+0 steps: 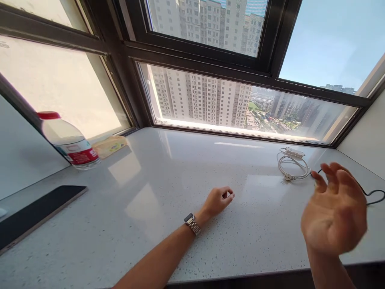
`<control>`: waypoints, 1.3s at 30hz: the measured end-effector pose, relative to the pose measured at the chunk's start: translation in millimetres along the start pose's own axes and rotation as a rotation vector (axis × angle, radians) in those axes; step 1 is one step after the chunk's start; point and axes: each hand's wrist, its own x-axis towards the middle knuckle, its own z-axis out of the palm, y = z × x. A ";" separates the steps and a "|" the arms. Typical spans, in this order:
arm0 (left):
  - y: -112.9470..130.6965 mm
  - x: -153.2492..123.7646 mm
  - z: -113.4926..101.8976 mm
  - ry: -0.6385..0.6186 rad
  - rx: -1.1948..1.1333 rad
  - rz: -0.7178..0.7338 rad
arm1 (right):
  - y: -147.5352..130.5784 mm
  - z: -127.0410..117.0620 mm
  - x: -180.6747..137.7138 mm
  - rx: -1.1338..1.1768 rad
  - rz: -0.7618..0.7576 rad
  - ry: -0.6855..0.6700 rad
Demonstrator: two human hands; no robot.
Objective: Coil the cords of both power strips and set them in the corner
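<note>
My left hand (219, 200) rests on the speckled white countertop (168, 249), its fingers loosely curled in with nothing in them. A watch with a metal link band (192, 223) is on that wrist. Raised above the counter at the right, my right hand (335, 212) has its palm turned toward me, fingers bent and apart, and holds nothing. Behind it lies a coiled white cable (293, 168) with a plug and a white adapter block (294, 152). Part of a thin black cord (375, 196) shows beside the right hand, which hides the rest.
A red-capped bottle (70, 140) stands at the left by the window, with a yellowish soft packet (110, 146) behind it. Nearer lies a dark flat device (39, 214), perhaps a tablet or phone. Dark window frames (204, 66) bound the counter's far side; a white wall (365, 132) rises at right.
</note>
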 end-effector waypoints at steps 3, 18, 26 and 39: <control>5.1 -1.1 -0.8 -0.011 0.014 0.004 | 62.6 25.6 11.6 -0.102 0.245 -0.034; 8.0 -6.3 0.2 -0.048 0.008 -0.020 | 262.7 -41.5 62.0 -0.751 0.604 0.085; 17.5 -12.7 -3.4 -0.117 -0.012 0.008 | 270.0 -58.1 75.8 -0.919 0.553 -0.016; 26.2 -23.4 -2.7 -0.221 -0.005 0.050 | 293.1 -77.1 92.1 -1.055 0.654 0.009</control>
